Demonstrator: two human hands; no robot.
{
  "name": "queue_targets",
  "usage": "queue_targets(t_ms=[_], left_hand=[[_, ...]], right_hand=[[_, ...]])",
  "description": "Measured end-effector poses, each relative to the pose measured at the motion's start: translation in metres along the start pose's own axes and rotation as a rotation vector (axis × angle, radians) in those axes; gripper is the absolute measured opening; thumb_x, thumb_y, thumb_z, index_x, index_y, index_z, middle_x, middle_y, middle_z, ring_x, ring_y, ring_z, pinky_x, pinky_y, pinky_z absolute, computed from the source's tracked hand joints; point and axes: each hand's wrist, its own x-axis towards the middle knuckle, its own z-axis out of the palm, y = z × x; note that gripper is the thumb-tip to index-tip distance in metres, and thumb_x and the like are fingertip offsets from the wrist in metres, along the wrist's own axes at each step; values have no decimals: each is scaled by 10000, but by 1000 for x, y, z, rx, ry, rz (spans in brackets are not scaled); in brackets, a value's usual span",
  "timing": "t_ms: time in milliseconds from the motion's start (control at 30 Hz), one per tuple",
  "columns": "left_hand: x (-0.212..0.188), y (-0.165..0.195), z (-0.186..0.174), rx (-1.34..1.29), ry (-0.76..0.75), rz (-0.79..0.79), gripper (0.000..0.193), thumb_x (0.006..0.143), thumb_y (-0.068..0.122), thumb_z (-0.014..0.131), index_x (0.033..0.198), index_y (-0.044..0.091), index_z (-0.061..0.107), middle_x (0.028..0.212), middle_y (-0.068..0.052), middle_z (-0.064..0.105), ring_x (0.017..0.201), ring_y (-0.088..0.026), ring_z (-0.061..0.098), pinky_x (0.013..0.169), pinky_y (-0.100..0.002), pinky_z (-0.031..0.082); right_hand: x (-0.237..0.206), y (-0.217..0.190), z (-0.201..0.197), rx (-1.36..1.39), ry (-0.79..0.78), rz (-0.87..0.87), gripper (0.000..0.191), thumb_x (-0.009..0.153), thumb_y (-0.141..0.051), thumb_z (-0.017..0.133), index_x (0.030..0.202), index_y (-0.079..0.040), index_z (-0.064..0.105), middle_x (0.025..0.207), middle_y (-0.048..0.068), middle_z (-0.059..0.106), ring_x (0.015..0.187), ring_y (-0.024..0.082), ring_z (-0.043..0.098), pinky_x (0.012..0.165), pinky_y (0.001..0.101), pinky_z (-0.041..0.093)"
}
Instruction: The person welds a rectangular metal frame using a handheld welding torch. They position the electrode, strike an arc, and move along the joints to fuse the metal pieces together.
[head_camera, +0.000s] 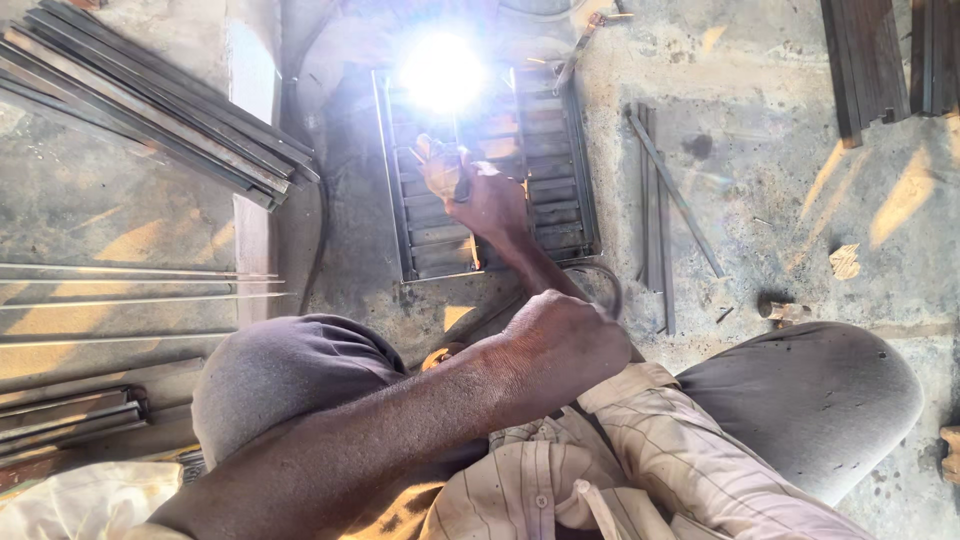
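Head view shows a slatted metal grille (487, 185) lying flat on the concrete floor (780, 200) straight ahead of me, with a blinding welding arc (441, 72) burning at its far edge. I judge the grille to be rigid and fairly heavy, steel strips on a frame, not something that flexes or slips; it will be hot near the arc, so the cool near frame rail, on the side closest to my knees, looks like the safest place to take hold of it.

My right hand (478, 195) reaches out over the slats with its fingers wrapped around a dark handle, probably the electrode holder, though the glare washes out its tip and I cannot be sure. My left hand (560, 345) is drawn in close to my body, clenched into a fist above my striped shirt (640, 460); whether it grips anything I cannot tell. A dark cable (600, 280) curves just beside the near corner of the grille.

To the right of the grille lie a few loose steel bars (660, 210). To the left, a bundle of long flat bars (150, 100) rests at an angle, with thin rods (130, 285) below it. More dark bar stock (865, 60) sits at the top right.
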Motion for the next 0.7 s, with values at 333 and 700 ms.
queue_targets(t_ms=[333,700], left_hand=[[0,-2,4,-102,133,58,156,847,110,679,963,72,776,926,-144,752,908,-297,757,724,-444,607],[-1,-4,6,-81,157,77,103,824,85,701,891,40,766,896,-152,747,884,-294,759,689,-428,613]], right_hand=[[-2,4,4,-29,66,8,787,688,-427,831,1373,-90,639,956,167,767,808,325,761,726,454,617],[-2,4,6,-22,5,82,803,727,-423,847,1402,-57,610,929,143,775,795,266,771,731,406,631]])
